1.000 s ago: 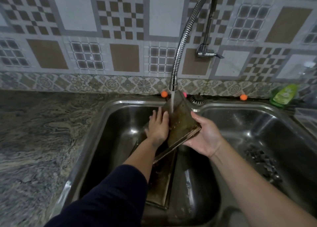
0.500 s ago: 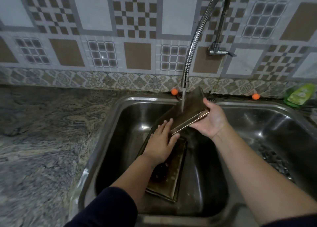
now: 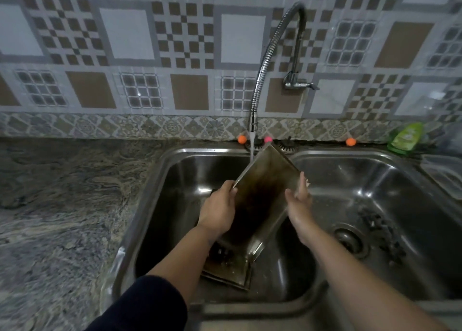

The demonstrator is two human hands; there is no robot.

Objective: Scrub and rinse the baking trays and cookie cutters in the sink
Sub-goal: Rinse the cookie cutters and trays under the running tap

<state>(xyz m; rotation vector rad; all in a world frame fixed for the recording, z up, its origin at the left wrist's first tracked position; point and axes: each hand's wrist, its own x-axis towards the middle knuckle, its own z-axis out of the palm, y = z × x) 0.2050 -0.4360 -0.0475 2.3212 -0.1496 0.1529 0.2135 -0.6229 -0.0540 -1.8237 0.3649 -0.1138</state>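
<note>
Left hand (image 3: 218,212) grips baking tray (image 3: 260,195), right hand (image 3: 298,200) seemingly clasps opposite edge, fingertips hidden

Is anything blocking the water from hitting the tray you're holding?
No. The thin water stream drops straight from the bendy chrome faucet onto the top edge of the dark, stained metal baking tray. The left hand and right hand grip its sides, lower down.

Two bare hands, one sleeved arm

The left hand (image 3: 218,212) comes out of a dark navy sleeve (image 3: 147,303) pushed up past the forearm; the right hand (image 3: 298,200) and its forearm are uncovered, with no sleeve in view, and no rings or watch show.
</note>
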